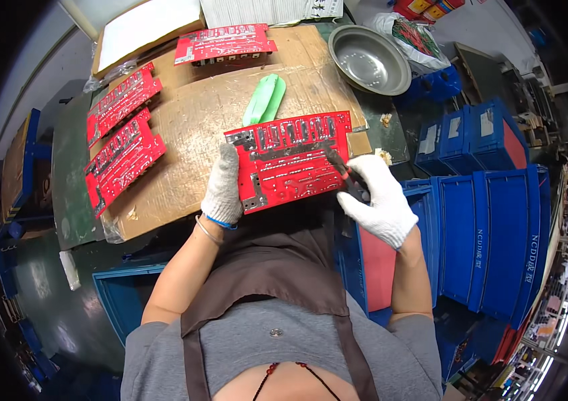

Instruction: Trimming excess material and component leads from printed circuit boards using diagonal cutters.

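In front of me a red circuit board (297,177) is held up, tilted, its soldered side facing me. My left hand (224,184), in a white knit glove, grips the board's left edge; the fingers behind it are hidden. My right hand (381,200), gloved the same way, is closed around dark cutting pliers (347,175) with a bit of red on the handles. The tip of the pliers lies against the board's upper right part. Just beyond the board, a bright green strip-like thing (265,99) rests on the cardboard.
More red boards lie on the cardboard-covered table (197,113), at the left (125,160) and the back (227,45). A metal bowl (369,60) stands at the back right beside a bag of wires (411,37). Blue crates (484,234) fill the right side.
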